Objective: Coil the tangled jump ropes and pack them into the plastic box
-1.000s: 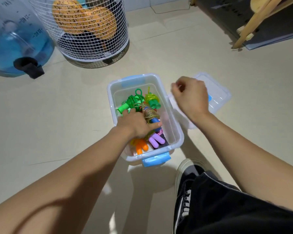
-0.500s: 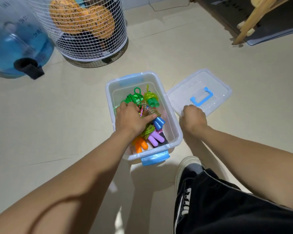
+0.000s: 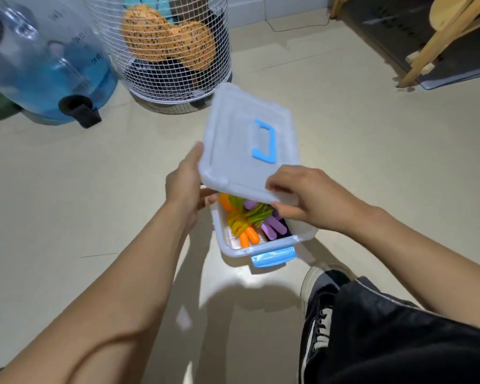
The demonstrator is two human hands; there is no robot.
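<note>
Since half a second ago the lid (image 3: pixel 247 151) has left the floor (image 3: pixel 67 217) to the right of the plastic box (image 3: pixel 261 249) and now hangs tilted over it, and the left hand (image 3: pixel 186 187) has come out of the box to take the lid's left edge.

Nearest the camera, a black shoe (image 3: pixel 319 314) stands on the floor just beside the box's near right corner. The box sits on the floor with its blue latch (image 3: pixel 273 257) facing the person; the coiled jump ropes (image 3: pixel 250 220) lie inside it, orange and purple handles toward the near end, green and yellow cord piled above them.

The right hand (image 3: pixel 313 200) pinches the lid's near edge, its fingers curled on top and the thumb underneath, directly over the ropes. The left hand grips the lid's near left corner, thumb on top. The ropes lie below both hands, touching neither.

The risk, as I judge it, is that the cord sits high near the rim: if the lid comes down skewed, a loop could catch under the edge and the latch would not close.

Beyond the lid stand a wire basket (image 3: pixel 161 51) and a blue water jug (image 3: pixel 45 70).
</note>
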